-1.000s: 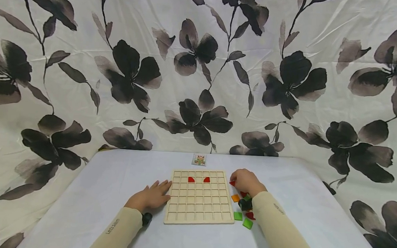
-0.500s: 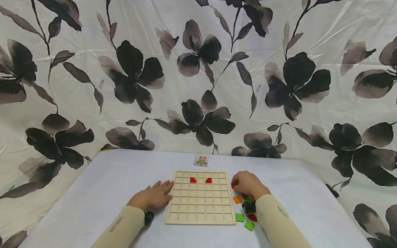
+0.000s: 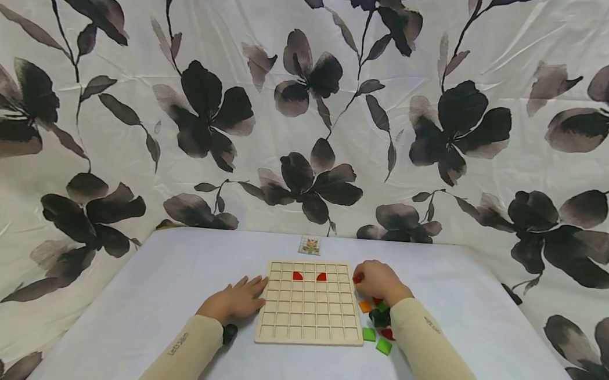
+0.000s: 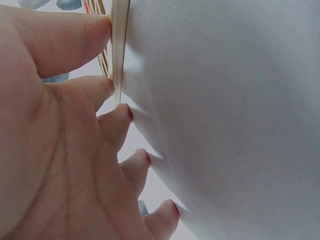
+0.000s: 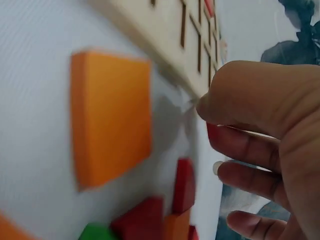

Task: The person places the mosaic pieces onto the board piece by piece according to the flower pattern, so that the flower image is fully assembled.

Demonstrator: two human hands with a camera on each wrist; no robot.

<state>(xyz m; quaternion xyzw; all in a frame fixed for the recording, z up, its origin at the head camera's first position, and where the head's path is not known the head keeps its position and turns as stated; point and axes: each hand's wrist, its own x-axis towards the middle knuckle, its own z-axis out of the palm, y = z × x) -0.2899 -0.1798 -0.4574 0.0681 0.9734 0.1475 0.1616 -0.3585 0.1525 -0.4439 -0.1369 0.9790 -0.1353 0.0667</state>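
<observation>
A pale wooden grid board point(image 3: 309, 318) lies on the white table. Two red quarter-round pieces, one on the left point(image 3: 297, 276) and one on the right point(image 3: 322, 277), sit in cells near its far edge. My left hand point(image 3: 235, 301) has spread fingers, with thumb and fingertips touching the board's left side. Just off the upper right corner, my right hand point(image 3: 379, 283) pinches a small red piece point(image 5: 212, 134) between thumb and index finger. Most of that piece is hidden by the fingers.
Right of the board lie an orange square tile point(image 5: 112, 117), a near green tile point(image 3: 384, 346), another green tile point(image 3: 369, 334) and several red pieces, partly covered by the right wrist's dark camera point(image 3: 379, 318). A small pattern card point(image 3: 310, 246) lies behind the board. Floral cloth point(image 3: 298, 125) hangs behind the table.
My right hand has shifted slightly left, closer to the board's upper right corner, with the red piece in its fingers. The left hand stays at the board's edge. The head view shifts a little.
</observation>
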